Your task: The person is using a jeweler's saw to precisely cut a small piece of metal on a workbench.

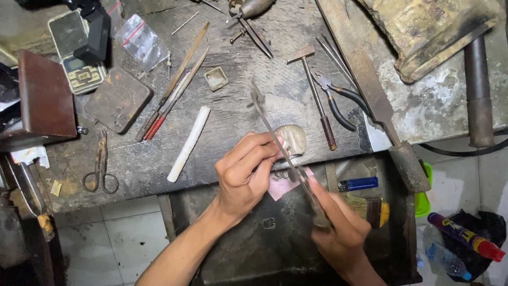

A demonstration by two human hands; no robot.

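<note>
We were mid-filing: our right hand gripped a long flat file, its fingers wrapped round the handle. Left hand fingers pinched a small piece, barely visible, at the surface edge. Next stroke probably needed steady pressure.

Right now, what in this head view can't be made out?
- Small piece pinched in left hand: hidden by its fingers.
- Long tool in right hand: motion-blurred, kind unclear.
- Pink slip: partly covered by the hands.
- Scale: display too small.
</note>
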